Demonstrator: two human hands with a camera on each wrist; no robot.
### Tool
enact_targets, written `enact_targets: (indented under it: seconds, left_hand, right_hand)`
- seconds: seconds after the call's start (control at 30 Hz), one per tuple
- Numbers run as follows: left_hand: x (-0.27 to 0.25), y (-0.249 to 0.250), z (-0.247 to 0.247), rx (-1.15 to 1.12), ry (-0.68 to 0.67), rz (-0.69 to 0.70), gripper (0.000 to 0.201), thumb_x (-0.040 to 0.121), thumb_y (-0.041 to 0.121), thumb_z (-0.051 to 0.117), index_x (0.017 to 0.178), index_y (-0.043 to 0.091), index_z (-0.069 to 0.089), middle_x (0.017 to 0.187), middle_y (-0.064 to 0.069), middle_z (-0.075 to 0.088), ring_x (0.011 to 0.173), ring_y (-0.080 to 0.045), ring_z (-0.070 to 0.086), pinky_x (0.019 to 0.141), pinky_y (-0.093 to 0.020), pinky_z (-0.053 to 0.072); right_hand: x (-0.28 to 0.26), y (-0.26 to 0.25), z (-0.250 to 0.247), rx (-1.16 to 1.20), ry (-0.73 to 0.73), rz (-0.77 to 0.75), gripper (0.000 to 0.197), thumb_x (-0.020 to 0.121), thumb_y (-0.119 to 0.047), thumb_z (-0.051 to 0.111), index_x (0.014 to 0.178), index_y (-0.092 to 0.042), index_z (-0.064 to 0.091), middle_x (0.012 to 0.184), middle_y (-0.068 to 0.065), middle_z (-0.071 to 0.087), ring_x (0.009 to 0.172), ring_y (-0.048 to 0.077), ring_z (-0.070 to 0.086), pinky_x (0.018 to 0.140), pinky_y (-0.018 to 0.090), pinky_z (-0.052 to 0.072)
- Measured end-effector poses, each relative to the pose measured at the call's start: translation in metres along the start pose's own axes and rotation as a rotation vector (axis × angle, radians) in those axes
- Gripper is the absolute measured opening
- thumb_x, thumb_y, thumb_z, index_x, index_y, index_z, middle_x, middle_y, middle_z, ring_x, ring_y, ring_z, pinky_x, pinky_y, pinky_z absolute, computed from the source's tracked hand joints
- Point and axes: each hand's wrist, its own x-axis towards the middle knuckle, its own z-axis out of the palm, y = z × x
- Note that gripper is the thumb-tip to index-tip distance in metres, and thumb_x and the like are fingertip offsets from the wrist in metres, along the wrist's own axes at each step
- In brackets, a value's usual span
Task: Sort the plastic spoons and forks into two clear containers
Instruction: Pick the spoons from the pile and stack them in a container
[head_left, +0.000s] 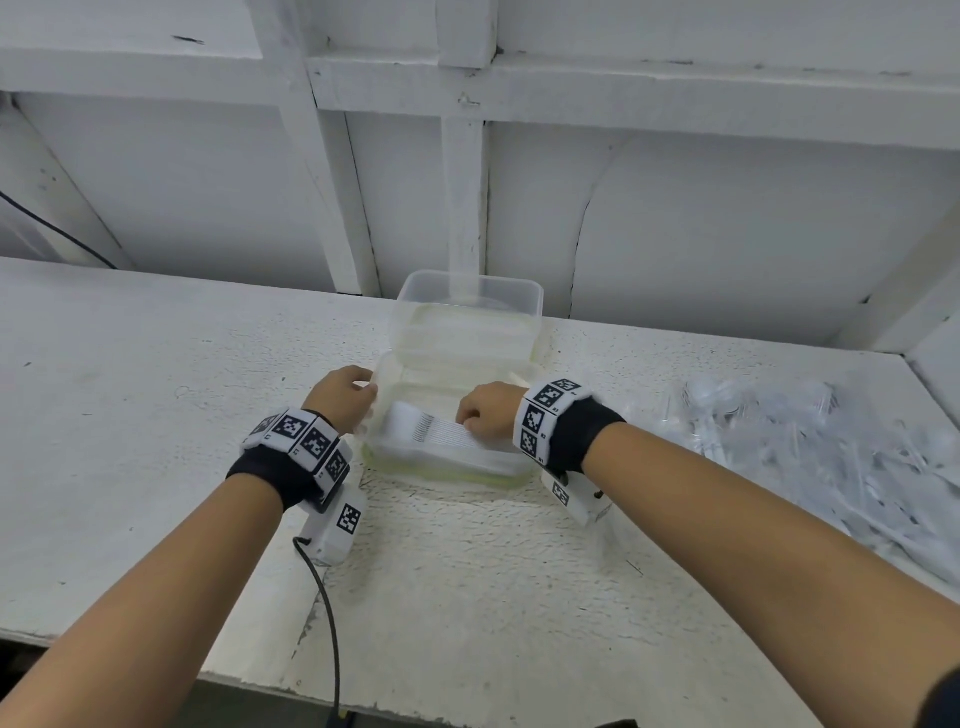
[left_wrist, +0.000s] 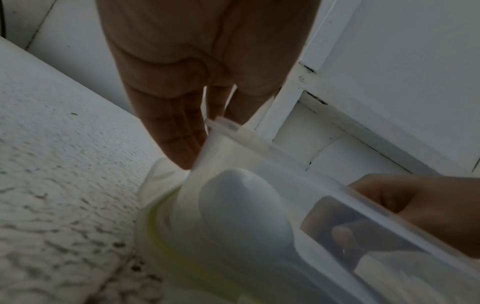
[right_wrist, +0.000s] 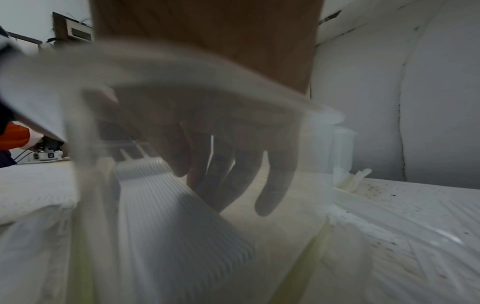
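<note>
The near clear container (head_left: 457, 467) sits on a white table (head_left: 156, 415), with a second clear container (head_left: 470, 291) standing just behind it. A nested stack of white plastic spoons (head_left: 431, 431) lies inside the near container, bowls to the left. My right hand (head_left: 485, 413) reaches into that container and holds the stack by its handles; through the wall (right_wrist: 311, 164) the thumb and fingers (right_wrist: 223, 174) show on either side of the stack (right_wrist: 176, 216). My left hand (head_left: 345, 392) grips the near container's far left corner (left_wrist: 259, 142), with fingers (left_wrist: 182, 133) flat on the outside and the thumb past the rim.
A pile of clear-wrapped plastic cutlery (head_left: 810, 452) lies at the right of the table. A white panelled wall (head_left: 727, 208) rises right behind the containers. A black cable (head_left: 327, 623) runs from my left wrist over the table's front edge.
</note>
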Motion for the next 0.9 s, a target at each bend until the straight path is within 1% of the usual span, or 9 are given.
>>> enact_targets:
  seconds: [0.1,0.2,0.33,0.43,0.5,0.57,0.63,0.73,0.9]
  left_hand:
    - [0.001,0.000,0.001,-0.001,0.003,-0.003,0.031,0.096,0.012,0.042,0.125,0.004,0.051,0.107,-0.017,0.063,0.085,-0.029,0.061,0.065,-0.035,0.053]
    - [0.002,0.000,0.001,0.014,-0.001,-0.007,0.031,0.096,0.013,0.042,0.125,0.004,0.051,0.101,-0.015,0.062,0.090,-0.034,0.062,0.075,-0.041,0.053]
    - [0.002,-0.001,0.000,0.119,0.029,0.013,0.037,0.096,0.020,0.043,0.130,0.005,0.049,0.126,-0.017,0.056,0.112,-0.033,0.055,0.093,-0.042,0.046]
    - [0.000,0.004,-0.003,0.139,0.159,0.102,0.037,0.096,0.019,0.044,0.129,0.006,0.051,0.130,-0.018,0.053,0.118,-0.032,0.050,0.099,-0.040,0.039]
    - [-0.005,0.014,-0.005,0.130,0.248,0.187,0.034,0.095,0.019,0.045,0.125,0.009,0.055,0.128,-0.018,0.054,0.116,-0.034,0.051,0.099,-0.041,0.040]
    - [-0.016,0.031,-0.003,0.125,0.277,0.281,0.031,0.094,0.019,0.045,0.121,0.011,0.058,0.126,-0.016,0.054,0.112,-0.033,0.051,0.098,-0.040,0.040]
    - [-0.031,0.054,0.005,0.104,0.241,0.392,0.029,0.095,0.019,0.045,0.120,0.012,0.058,0.122,-0.013,0.055,0.105,-0.027,0.054,0.093,-0.032,0.039]
    - [-0.057,0.091,0.033,0.116,0.086,0.549,0.028,0.097,0.019,0.044,0.120,0.011,0.058,0.119,-0.005,0.058,0.091,-0.012,0.051,0.082,-0.019,0.035]
    - [-0.082,0.129,0.104,0.234,-0.251,0.696,0.028,0.097,0.023,0.045,0.119,0.014,0.059,0.117,-0.001,0.061,0.090,-0.008,0.049,0.080,-0.017,0.035]
  right_hand:
    - [-0.001,0.001,0.004,0.046,0.025,-0.007,0.037,0.097,-0.017,0.040,0.133,-0.015,0.048,0.133,0.007,0.051,0.122,0.022,0.047,0.098,0.029,0.035]
    - [0.000,0.001,0.006,0.043,0.026,-0.009,0.038,0.097,-0.019,0.039,0.134,-0.017,0.046,0.135,0.008,0.050,0.123,0.023,0.046,0.098,0.029,0.035]
    - [0.002,0.001,0.008,0.029,0.042,-0.001,0.041,0.097,-0.022,0.040,0.138,-0.015,0.041,0.136,0.012,0.046,0.123,0.026,0.045,0.101,0.033,0.034]
    - [-0.006,0.001,0.002,0.065,0.107,-0.025,0.045,0.097,-0.023,0.042,0.140,-0.015,0.036,0.137,0.014,0.041,0.123,0.028,0.045,0.103,0.034,0.034]
    - [-0.020,0.005,-0.006,0.090,0.168,-0.062,0.045,0.097,-0.024,0.042,0.141,-0.016,0.034,0.138,0.014,0.040,0.124,0.028,0.045,0.104,0.035,0.034]
    - [-0.041,0.012,-0.015,0.102,0.224,-0.096,0.045,0.098,-0.024,0.041,0.141,-0.016,0.034,0.137,0.012,0.040,0.124,0.024,0.045,0.105,0.034,0.034]
    - [-0.067,0.024,-0.022,0.125,0.278,-0.110,0.044,0.098,-0.024,0.041,0.141,-0.016,0.035,0.135,0.009,0.043,0.122,0.019,0.045,0.102,0.028,0.033]
    - [-0.110,0.050,-0.026,0.151,0.361,-0.064,0.043,0.098,-0.024,0.043,0.140,-0.018,0.037,0.131,0.006,0.046,0.117,0.013,0.047,0.094,0.019,0.032]
    - [-0.172,0.102,-0.008,0.180,0.403,0.128,0.039,0.097,-0.024,0.044,0.135,-0.019,0.044,0.123,0.007,0.053,0.107,0.015,0.053,0.087,0.016,0.033]
